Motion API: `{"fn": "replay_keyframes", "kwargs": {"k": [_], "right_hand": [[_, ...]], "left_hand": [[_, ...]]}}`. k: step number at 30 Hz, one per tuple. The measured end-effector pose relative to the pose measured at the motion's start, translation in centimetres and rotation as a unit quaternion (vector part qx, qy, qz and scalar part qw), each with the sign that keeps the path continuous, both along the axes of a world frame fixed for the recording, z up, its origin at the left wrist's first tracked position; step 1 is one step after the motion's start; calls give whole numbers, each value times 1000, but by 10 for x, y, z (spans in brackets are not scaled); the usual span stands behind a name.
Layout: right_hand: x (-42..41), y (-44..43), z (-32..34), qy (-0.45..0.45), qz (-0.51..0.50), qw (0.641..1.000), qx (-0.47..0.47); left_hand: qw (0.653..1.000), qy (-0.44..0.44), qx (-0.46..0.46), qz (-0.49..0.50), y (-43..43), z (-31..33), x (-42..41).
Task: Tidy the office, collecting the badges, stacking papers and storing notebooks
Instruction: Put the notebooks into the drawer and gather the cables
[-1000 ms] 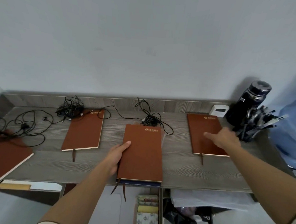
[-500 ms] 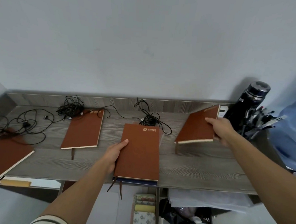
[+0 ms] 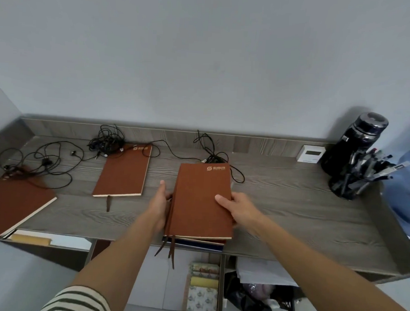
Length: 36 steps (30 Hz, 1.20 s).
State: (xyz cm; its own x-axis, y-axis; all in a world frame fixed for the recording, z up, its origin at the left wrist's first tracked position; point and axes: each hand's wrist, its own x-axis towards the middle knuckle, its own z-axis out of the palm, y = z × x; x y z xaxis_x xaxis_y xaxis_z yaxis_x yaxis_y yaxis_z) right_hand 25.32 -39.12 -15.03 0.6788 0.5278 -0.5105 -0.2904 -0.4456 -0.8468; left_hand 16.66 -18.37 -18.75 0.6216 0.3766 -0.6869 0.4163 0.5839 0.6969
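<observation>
my left hand [image 3: 159, 207] and right hand [image 3: 241, 210] are gripping opposite edges of the pile of flat brown leather-look notebooks [image 3: 199, 202], squaring it at the front of the grey wood-grain surface [image 3: 291, 219]. next, i am judging, one hand is needing to let go and reach the single brown notebook [image 3: 124, 172] lying to the left.

Four brown rectangular notebooks [image 3: 123, 172], one dark blue notebook [image 3: 194, 245], one black flask [image 3: 352, 144], one white display unit [image 3: 311, 153], one black pen pot [image 3: 345, 186].

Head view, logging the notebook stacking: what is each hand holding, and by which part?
The rectangular brown-covered notebook atop the centre stack: right hand grips its right long edge, thumb on the cover; left hand holds the stack's left side.
</observation>
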Motion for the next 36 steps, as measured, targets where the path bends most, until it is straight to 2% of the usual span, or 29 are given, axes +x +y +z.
{"fn": "replay_keyframes", "kwargs": {"k": [2, 4, 6, 7, 9, 12, 14, 16, 18, 19, 21, 24, 27, 29, 31, 36], "right_hand": [[1, 3, -1, -83, 54, 988, -123], [0, 6, 1, -188, 127, 944, -241], [-1, 10, 1, -267, 166, 900, -302], [-2, 12, 1, -273, 167, 896, -309], [-2, 15, 1, -220, 144, 924, -278], [-4, 19, 0, -131, 84, 971, -183], [-5, 27, -1, -103, 14, 988, -117], [0, 39, -2, -186, -52, 972, -137], [11, 38, -3, -281, -70, 924, -248], [10, 46, -3, -277, -65, 912, -296], [3, 49, -5, -217, -35, 910, -353], [-10, 68, -18, -175, -50, 914, -362], [-13, 79, -22, -131, -125, 919, -350], [-12, 79, -26, -83, -192, 929, -305], [-18, 84, -29, -1, -270, 938, -217], [-30, 96, -19, 93, -321, 940, -70]], "left_hand": [[1000, 4, -1, 3, 0, 0, 0], [1000, 4, -5, 0, 0, 1, 1], [1000, 1, -16, -18, -1, 5, -1], [999, -5, -23, -39, -1, 9, -2], [995, -15, -29, -91, -1, 12, -6], [994, -27, -23, -105, 13, 17, -15], [994, -34, -28, -99, 33, 21, -25], [995, -42, -32, -87, 61, 27, -36], [996, -45, -37, -63, 82, 32, -45], [997, -47, -35, -54, 100, 35, -51], [997, -46, -37, -41, 120, 38, -58], [998, -42, -33, -38, 153, 35, -68], [998, -25, -34, -35, 178, 26, -74], [999, -15, -37, -33, 188, 18, -76], [998, -9, -38, -41, 197, 13, -78], [995, -18, -39, -90, 208, 6, -75]]}}
